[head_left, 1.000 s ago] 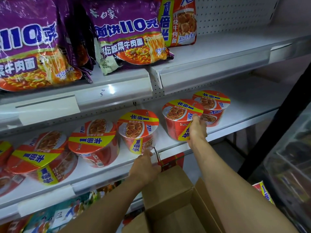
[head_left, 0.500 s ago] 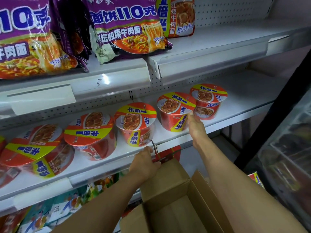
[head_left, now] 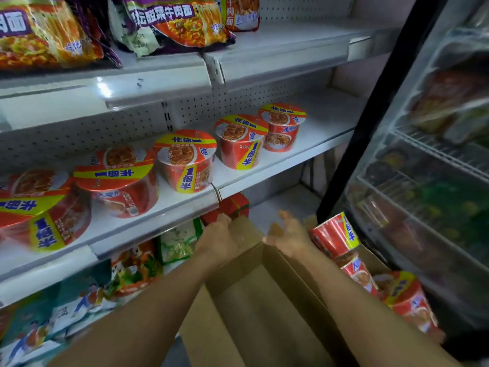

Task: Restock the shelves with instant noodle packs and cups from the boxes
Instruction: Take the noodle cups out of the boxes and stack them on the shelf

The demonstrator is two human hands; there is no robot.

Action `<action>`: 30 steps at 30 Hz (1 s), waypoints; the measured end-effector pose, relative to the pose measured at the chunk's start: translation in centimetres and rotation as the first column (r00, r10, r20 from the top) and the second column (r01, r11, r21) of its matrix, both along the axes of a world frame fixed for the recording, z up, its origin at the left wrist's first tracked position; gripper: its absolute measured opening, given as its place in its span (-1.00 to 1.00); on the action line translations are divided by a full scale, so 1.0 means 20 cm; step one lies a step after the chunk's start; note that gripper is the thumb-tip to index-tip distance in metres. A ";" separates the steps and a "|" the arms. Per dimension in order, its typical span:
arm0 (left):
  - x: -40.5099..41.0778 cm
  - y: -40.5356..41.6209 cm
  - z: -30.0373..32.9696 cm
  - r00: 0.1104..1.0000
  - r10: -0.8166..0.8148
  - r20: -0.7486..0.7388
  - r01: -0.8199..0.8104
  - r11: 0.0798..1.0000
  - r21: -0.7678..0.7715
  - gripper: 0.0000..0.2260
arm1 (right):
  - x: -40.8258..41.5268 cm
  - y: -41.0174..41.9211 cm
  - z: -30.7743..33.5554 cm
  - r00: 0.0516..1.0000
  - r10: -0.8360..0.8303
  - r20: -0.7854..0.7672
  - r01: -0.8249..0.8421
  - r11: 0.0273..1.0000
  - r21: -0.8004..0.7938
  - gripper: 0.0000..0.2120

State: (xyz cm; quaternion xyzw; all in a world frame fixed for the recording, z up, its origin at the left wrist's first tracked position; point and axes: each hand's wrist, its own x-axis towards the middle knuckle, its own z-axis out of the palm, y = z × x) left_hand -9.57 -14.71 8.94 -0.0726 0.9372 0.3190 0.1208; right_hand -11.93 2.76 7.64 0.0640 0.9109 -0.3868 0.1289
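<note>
Row of red noodle cups (head_left: 239,140) sitting upright on the middle shelf (head_left: 312,133), yellow bands across the lids, running from the far left edge over to just short of the fridge door frame (head_left: 370,109). Rightmost cup (head_left: 283,127) touching or nearly touching its neighbour, hard to say which. A few more red cups (head_left: 334,234) lying tipped over in the open cardboard box (head_left: 254,308) below that shelf, over on its right side, next to the fridge.

Left hand (head_left: 219,241) curled over the box's far flap, gripping the cardboard edge. Right hand (head_left: 287,235) hovering just above the box beside the tipped cups, fingers spread and loose, holding nothing, a bit blurred.

Above the middle shelf: purple noodle packs (head_left: 174,19) leaning on the top shelf, plus one red pack (head_left: 242,11) to their right. Under the middle shelf: bags with blue, green and orange print (head_left: 137,266) and a red carton (head_left: 235,207) right behind the box flap. Glass fridge (head_left: 428,168) on the right, contents too blurry to make out.
</note>
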 end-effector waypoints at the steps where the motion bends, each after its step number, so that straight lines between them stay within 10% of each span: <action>1: 0.04 0.01 -0.01 1.000 -0.023 0.003 0.023 1.000 -0.007 -0.53 | 0.07 0.02 0.00 1.000 -0.015 0.005 0.015 1.000 0.004 -0.24; 30: 0.32 1.03 -0.32 0.937 -0.241 0.252 0.189 0.958 0.216 -0.47 | 0.79 1.11 -0.24 0.866 -0.482 0.137 0.482 0.876 0.033 -0.40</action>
